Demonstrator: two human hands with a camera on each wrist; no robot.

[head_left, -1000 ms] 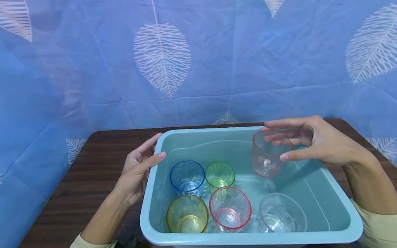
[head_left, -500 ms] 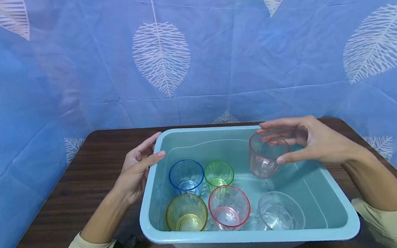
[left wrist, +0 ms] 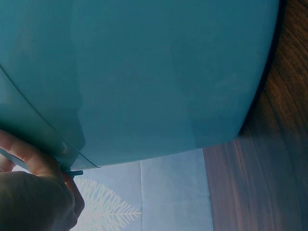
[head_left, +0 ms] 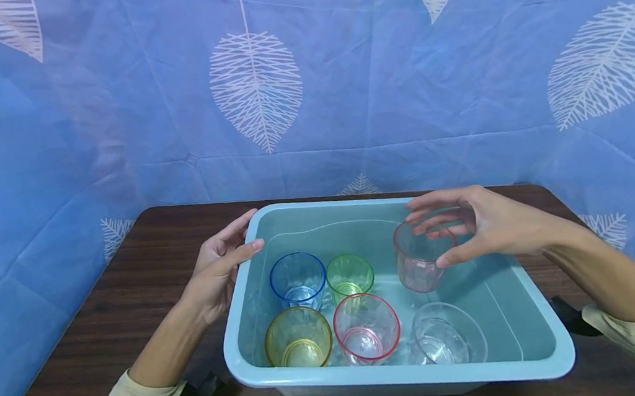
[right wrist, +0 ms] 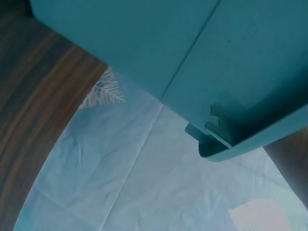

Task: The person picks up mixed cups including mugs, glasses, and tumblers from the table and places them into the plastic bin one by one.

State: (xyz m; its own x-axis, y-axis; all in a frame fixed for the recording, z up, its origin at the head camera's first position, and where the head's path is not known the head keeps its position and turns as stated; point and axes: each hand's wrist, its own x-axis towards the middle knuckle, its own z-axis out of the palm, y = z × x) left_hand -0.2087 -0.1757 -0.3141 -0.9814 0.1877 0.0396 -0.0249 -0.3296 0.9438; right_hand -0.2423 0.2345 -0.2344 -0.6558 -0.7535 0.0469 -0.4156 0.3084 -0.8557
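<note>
My right hand [head_left: 484,222] holds a clear, pink-tinted glass [head_left: 415,274] by its rim, thumb on the near side and fingers across the far side. The glass is upright, inside the light-blue plastic basin [head_left: 399,375], toward its back right. At the basin's left rim my left hand [head_left: 217,274] grips the edge, thumb on top and fingers outside. The left wrist view shows part of that hand [left wrist: 41,192] by the basin's outer wall [left wrist: 144,82]. In the right wrist view only the basin's outer side [right wrist: 139,43] shows; the hand is out of sight there.
Several glasses stand in the basin: blue-rimmed [head_left: 299,280], green [head_left: 350,276], yellow [head_left: 298,337], red-rimmed [head_left: 367,329] and a clear one [head_left: 446,334] at the front right. The basin sits on a dark wooden table [head_left: 128,287] before a blue leaf-patterned cloth [head_left: 343,96].
My right hand has shifted slightly left with the pink-tinted glass, and the glass is lower in the basin. The left hand stays at the rim.
</note>
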